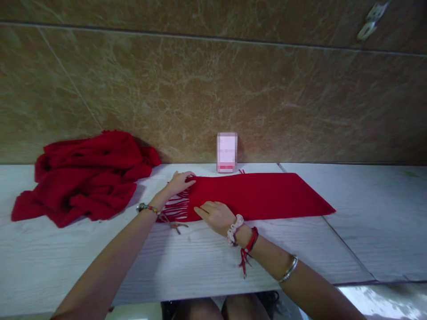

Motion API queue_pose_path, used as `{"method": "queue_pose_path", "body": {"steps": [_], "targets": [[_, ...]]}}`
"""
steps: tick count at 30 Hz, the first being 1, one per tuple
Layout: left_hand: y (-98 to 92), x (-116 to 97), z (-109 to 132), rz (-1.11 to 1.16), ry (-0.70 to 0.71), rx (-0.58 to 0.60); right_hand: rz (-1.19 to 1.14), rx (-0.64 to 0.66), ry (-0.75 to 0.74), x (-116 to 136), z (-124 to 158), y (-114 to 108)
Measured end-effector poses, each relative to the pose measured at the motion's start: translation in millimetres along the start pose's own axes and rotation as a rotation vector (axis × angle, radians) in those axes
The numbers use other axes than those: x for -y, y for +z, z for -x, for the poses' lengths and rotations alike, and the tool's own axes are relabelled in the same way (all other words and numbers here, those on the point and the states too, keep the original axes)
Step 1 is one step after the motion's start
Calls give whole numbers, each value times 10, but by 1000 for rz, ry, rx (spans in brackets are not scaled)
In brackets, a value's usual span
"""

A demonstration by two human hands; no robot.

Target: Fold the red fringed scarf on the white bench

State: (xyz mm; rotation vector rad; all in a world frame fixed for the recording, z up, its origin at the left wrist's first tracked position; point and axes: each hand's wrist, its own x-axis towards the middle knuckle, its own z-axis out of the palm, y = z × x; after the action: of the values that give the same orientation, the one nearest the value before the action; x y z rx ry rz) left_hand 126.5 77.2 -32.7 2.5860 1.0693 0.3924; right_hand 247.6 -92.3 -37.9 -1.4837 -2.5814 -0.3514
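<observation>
A red scarf (267,195) lies stretched out along the white table, with a fringe at its left end and a slanted, pointed right end. My left hand (181,182) rests on the far corner beside the fringe, its fingers stretched out and the thumb apart. Closer to me, my right hand (216,216) lies palm down on the scarf just right of the fringe. Its index finger is extended and the other fingers are slightly bent. Neither hand visibly grips the cloth. A few fringe threads stick out past the far edge of the scarf.
At the left, a crumpled heap of red cloth (86,178) sits on the white table (187,266) against the brown tiled wall (160,98). A phone with a blurred screen (227,152) leans on the wall behind the scarf. A white fitting (372,22) is high on the right.
</observation>
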Motion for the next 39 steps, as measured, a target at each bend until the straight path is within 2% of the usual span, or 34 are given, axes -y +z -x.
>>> {"method": "queue_pose_path", "body": {"steps": [3,7,13,15,17,19,21,24,27,30,33,35,37,39], "targets": [[-73,37,-95,33,62,62,41,-60,-30,29,-39,-4],[-118,83,-168,84,63,58,81,-117,-74,100,-89,0],[-108,115,-161,226,23,46,87,-113,-105,173,-166,15],[-135,92,-149,297,16,64,70,-135,-56,155,-149,-21],[-200,27,-156,377,23,97,26,-212,70,107,-91,-89],[-300,-109,-205,455,42,126,-67,-346,242,31,11,-186],[-411,-341,-307,574,57,131,-182,-510,392,-69,157,-307],[-513,-854,-543,827,33,107,-290,-713,569,-254,459,-513],[-446,-1424,-801,835,52,81,-300,-790,755,-462,831,-682],[-227,-1846,-970,787,106,100,-306,-750,917,-658,1191,-726],[47,-2002,-987,695,154,108,-325,-594,1027,-793,1455,-637],[221,-1955,-909,615,168,83,-336,-440,1062,-841,1555,-549],[371,-1823,-767,535,175,51,-341,-295,1072,-868,1596,-483],[487,-1656,-581,472,188,39,-341,-226,1075,-890,1592,-461]]}}
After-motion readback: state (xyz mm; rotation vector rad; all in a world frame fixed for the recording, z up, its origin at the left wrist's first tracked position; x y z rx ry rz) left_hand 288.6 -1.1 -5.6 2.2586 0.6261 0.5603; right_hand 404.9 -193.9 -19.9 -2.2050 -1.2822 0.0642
